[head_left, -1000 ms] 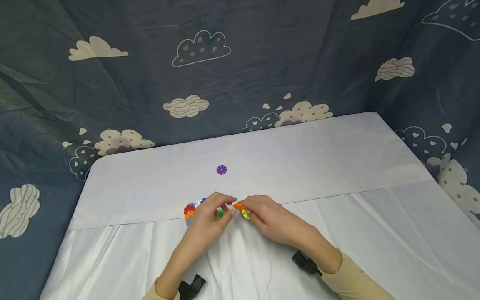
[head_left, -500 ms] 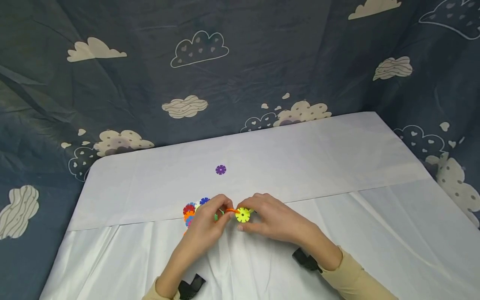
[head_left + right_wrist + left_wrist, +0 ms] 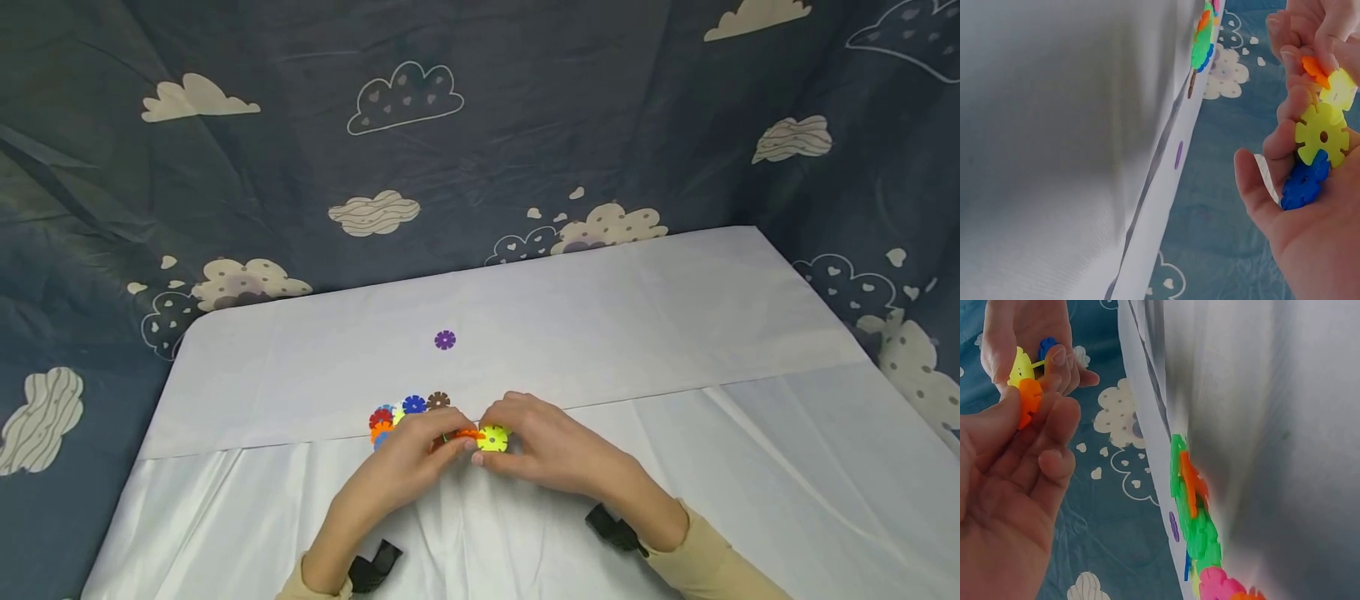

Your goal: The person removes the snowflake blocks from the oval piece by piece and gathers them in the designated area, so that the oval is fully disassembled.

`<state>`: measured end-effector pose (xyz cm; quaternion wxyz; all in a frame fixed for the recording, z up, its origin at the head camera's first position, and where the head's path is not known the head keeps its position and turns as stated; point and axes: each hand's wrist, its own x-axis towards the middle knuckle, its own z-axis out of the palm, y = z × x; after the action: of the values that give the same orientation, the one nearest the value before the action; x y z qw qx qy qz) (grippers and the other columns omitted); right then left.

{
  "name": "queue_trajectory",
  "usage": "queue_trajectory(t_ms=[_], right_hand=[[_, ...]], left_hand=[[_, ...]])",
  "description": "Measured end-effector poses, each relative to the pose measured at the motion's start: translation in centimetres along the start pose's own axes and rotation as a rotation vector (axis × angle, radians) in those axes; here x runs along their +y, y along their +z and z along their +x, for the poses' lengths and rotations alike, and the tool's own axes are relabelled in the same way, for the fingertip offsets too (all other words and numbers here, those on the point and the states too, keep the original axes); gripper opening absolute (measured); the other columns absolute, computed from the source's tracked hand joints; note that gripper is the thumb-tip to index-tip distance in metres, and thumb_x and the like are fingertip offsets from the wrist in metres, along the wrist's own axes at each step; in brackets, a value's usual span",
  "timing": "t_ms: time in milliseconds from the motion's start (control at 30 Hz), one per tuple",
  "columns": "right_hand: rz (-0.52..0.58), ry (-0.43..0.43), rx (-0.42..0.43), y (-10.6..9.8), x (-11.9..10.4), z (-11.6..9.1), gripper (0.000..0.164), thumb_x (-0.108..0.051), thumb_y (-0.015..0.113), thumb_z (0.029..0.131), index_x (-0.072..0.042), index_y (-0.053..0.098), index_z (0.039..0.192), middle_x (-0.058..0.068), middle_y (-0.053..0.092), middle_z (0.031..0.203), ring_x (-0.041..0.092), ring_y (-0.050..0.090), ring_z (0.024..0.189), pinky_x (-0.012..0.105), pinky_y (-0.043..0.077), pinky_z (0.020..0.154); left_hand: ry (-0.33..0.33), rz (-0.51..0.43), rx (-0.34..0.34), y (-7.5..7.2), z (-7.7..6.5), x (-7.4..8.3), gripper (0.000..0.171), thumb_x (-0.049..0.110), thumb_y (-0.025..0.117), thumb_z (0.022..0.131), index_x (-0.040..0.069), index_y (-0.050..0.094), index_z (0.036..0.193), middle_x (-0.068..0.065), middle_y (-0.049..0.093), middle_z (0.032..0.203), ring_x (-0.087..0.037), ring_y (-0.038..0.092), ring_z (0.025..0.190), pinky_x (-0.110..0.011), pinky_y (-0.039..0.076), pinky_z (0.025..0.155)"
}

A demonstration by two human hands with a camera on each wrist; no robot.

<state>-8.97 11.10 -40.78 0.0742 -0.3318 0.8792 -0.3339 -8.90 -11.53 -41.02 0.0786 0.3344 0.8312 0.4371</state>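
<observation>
My left hand (image 3: 408, 458) pinches an orange notched disc (image 3: 1030, 400) between thumb and fingertips. My right hand (image 3: 547, 442) grips a short row of joined discs: a pale yellow disc (image 3: 493, 438), a second yellow disc (image 3: 1322, 134) and a blue disc (image 3: 1304, 181) that lies against the palm. In the right wrist view the orange disc meets the pale yellow one edge to edge, at an angle. The fingertips of both hands come close together there. From the head view the blue disc is hidden behind the right hand.
A pile of several notched discs (image 3: 381, 419) lies on the white cloth (image 3: 637, 333), partly behind the left hand. A brown disc (image 3: 438, 401) sits at its far edge. Farther back lies a lone purple disc (image 3: 445, 340). A dark cloud-print curtain (image 3: 480, 150) hangs behind.
The left hand has come from beside the orange disc to pinching it. Right-hand fingers have shifted, showing the yellow disc's face. Both hands are slightly lower, and the brown disc is now uncovered.
</observation>
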Motion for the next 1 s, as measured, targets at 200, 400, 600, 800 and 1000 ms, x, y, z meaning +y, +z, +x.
queue_trajectory(t_ms=[200,400,600,800,1000], right_hand=[[-0.043,-0.041,0.039,0.3,0.1,0.0,0.015,-0.04,0.065,0.093,-0.025,0.063,0.094,-0.018,0.051,0.082,0.01,0.051,0.078,0.025,0.041,0.069],[-0.05,-0.108,0.055,0.5,0.1,0.2,0.011,-0.031,0.066,0.09,-0.029,0.057,0.084,-0.018,0.047,0.072,0.004,0.044,0.071,0.025,0.038,0.067],[-0.052,-0.11,0.034,0.3,0.4,0.2,0.005,-0.027,0.066,0.087,-0.028,0.061,0.086,-0.021,0.051,0.075,0.004,0.045,0.072,0.026,0.038,0.07],[-0.034,-0.029,0.038,-0.2,0.5,0.0,0.008,-0.035,0.067,0.091,-0.029,0.062,0.092,-0.018,0.051,0.079,0.007,0.048,0.076,0.025,0.041,0.066],[-0.034,0.042,0.048,-0.1,0.9,0.1,0.028,-0.051,0.062,0.093,-0.024,0.064,0.1,-0.018,0.054,0.087,0.008,0.05,0.084,0.024,0.045,0.071]], left_hand=[[0.014,-0.017,0.001,0.2,0.0,-0.1,0.009,0.012,0.069,0.093,0.021,0.071,0.093,0.005,0.062,0.083,-0.008,0.053,0.072,-0.024,0.046,0.063],[0.069,-0.03,-0.014,0.4,0.0,-0.2,0.008,0.013,0.068,0.094,0.021,0.07,0.094,0.0,0.062,0.082,-0.007,0.051,0.072,-0.023,0.044,0.063],[0.067,0.003,-0.027,0.0,-0.2,-0.4,0.009,0.012,0.065,0.095,0.02,0.07,0.098,0.003,0.063,0.086,-0.007,0.051,0.072,-0.023,0.045,0.064],[-0.025,0.051,0.04,-0.8,-0.3,-0.5,0.006,0.013,0.065,0.096,0.016,0.069,0.096,0.007,0.058,0.081,-0.008,0.049,0.068,-0.025,0.044,0.06],[-0.171,0.109,0.083,-0.9,-0.1,-1.1,0.01,0.007,0.061,0.097,0.013,0.068,0.093,0.013,0.055,0.091,-0.007,0.056,0.088,-0.028,0.049,0.077]])
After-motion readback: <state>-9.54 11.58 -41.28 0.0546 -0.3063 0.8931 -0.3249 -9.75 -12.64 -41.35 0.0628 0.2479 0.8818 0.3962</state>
